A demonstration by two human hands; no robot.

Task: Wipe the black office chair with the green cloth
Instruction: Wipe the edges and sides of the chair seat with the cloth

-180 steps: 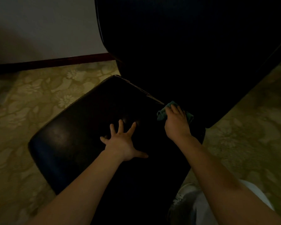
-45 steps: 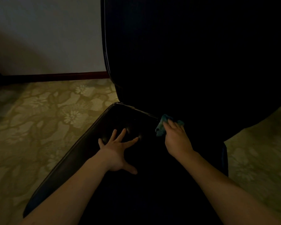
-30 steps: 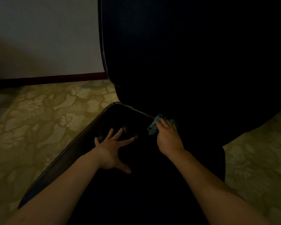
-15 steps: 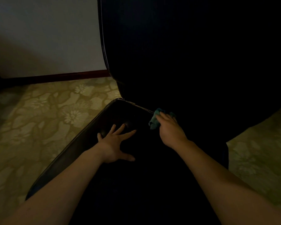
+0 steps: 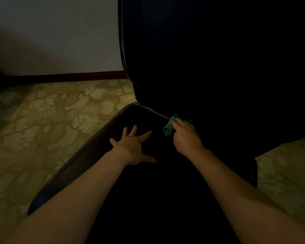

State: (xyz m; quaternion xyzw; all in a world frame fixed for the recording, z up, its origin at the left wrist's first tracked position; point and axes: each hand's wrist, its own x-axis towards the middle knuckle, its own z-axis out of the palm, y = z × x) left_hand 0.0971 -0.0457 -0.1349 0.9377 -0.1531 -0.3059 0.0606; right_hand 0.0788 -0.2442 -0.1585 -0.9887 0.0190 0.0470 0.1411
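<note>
The right hand (image 5: 185, 138) grips the bunched green cloth (image 5: 169, 128) at the seat's rear edge, where the black office chair (image 5: 88, 155) meets its backrest (image 5: 201, 67). The left hand (image 5: 132, 147) lies spread, flat on the seat just beside. The crease runs rightward from the cloth, so the right hand is judged nearer.

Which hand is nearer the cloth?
Right. The right hand holds the cloth at the seat's back edge; the left hand lies spread flat on the seat, apart from it.
</note>
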